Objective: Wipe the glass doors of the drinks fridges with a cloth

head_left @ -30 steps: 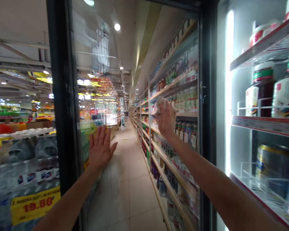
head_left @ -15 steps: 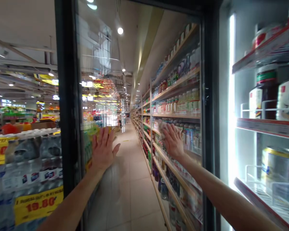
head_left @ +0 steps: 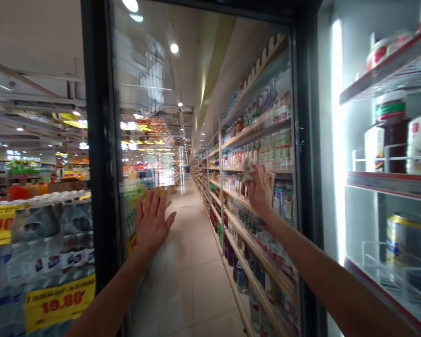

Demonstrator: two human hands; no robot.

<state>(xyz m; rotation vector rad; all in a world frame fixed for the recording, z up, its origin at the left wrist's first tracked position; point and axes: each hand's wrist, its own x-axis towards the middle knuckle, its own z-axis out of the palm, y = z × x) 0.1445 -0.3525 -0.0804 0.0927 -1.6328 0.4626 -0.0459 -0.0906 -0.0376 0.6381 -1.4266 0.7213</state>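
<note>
A glass door (head_left: 196,224) in a black frame (head_left: 100,140) stands in front of me, and an aisle shows through it. Spread flat against the left part of the pane is my left hand (head_left: 153,220), with nothing in it. My right hand (head_left: 261,189) presses a crumpled pale cloth (head_left: 249,169) to the right part of the glass. Its fingers lie over the cloth and hide some of it.
Right of the door, a lit cooler holds wire-fronted shelves (head_left: 389,183) with dark bottles (head_left: 389,133) and a large can (head_left: 410,243). On the left are stacked packs of bottled water (head_left: 52,257) with yellow price signs (head_left: 59,302). Beyond the glass run long shelves of drinks (head_left: 252,154).
My right hand has moved a little right and up across the glass with the cloth. My left hand stays flat in nearly the same spot.
</note>
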